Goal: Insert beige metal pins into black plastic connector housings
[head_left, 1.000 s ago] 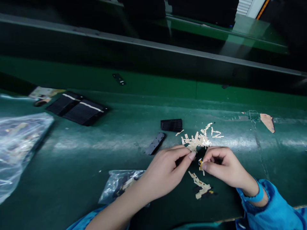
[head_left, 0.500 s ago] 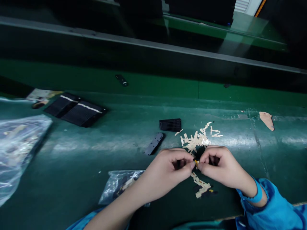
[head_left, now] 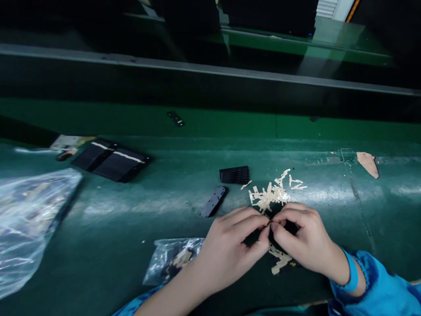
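My left hand (head_left: pixel 235 245) and my right hand (head_left: pixel 304 237) meet fingertip to fingertip, both closed in a pinch. Between them is a small yellow piece (head_left: pixel 270 223), mostly hidden by the fingers. Just beyond the fingertips lies a loose pile of thin cream-coloured strips (head_left: pixel 270 193). Under and in front of my hands are several thicker cream pieces (head_left: pixel 280 264), partly covered, with a tiny yellow bit (head_left: pixel 292 264) beside them. A clear plastic bag (head_left: pixel 158 263) holding small parts lies left of my left forearm, which overlaps it.
A ribbed black stack (head_left: pixel 234 174) and a dark flat plate with holes (head_left: pixel 213 202) lie left of the pile. Farther left are a black folded case (head_left: pixel 112 161) and a large clear bag (head_left: pixel 33 224). A black oblong object (head_left: pixel 176 119) lies at the back; a brown scrap (head_left: pixel 367 164) lies right.
My fingertips have drawn closer together, covering more of the yellow piece. The left hand's fingers have shifted slightly. The whole view has moved a little, so things at left appear lower and farther right.
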A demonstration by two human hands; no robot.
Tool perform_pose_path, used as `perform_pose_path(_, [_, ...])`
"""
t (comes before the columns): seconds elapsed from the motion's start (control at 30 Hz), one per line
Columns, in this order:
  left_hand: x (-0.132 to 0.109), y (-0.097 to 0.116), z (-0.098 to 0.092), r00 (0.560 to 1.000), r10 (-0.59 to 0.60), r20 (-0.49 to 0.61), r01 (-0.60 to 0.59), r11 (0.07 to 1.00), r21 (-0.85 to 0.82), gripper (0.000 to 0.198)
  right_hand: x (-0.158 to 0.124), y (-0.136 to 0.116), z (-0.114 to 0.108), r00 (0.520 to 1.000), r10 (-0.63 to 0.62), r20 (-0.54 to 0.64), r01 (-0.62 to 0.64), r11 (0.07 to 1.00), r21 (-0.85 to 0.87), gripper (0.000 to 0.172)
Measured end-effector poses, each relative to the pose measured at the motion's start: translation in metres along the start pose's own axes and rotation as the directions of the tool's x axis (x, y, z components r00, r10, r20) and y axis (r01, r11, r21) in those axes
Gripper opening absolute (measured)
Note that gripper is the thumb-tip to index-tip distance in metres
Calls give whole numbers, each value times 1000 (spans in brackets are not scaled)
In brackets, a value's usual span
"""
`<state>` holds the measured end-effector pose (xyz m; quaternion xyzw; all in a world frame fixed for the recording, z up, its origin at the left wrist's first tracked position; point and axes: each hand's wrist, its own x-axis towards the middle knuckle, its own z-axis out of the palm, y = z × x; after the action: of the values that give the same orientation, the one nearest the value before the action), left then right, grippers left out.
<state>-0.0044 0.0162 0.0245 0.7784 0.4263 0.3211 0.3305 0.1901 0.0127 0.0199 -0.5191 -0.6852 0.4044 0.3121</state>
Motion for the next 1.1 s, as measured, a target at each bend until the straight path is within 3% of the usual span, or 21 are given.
perform_pose_path(0.47, [1,-3,-3,997,0,75,5,998,-57,16,3,4,-1,999,30,42,-35,992,123,21])
perform_pose_path(0.57, [2,-2,-5,994,-81,69,90,984,-155,17,5,5,-4,998,57,16,-59,988,146,21])
perform_pose_path(0.67, [3,-4,-11,964,-264,5,254,921,-297,15,9,13,-9,996,85,-40,-83,996,31,20])
perform_pose_path(0.77, [4,-9,-14,871,-490,24,424,728,-539,10,11,21,-14,993,85,-86,-102,969,-223,21])
perform_pose_path(0.83, [5,-11,-13,789,-578,207,531,473,-703,13,11,24,-15,995,23,-94,-49,958,-283,10])
perform_pose_path(0.87, [6,-11,-11,753,-581,308,568,339,-750,16,11,24,-14,995,-33,-95,8,967,-256,4])
perform_pose_path(0.93, [7,-10,-5,704,-546,454,607,131,-784,21,9,21,-12,983,-164,-88,151,979,-140,24])
perform_pose_path(1.0, [7,-8,2,676,-507,535,625,9,-781,24,7,17,-10,957,-277,-83,275,961,-37,30])
perform_pose_path(1.1, [6,-7,10,638,-456,620,664,-83,-743,28,4,10,-9,929,-360,-89,363,932,19,22])
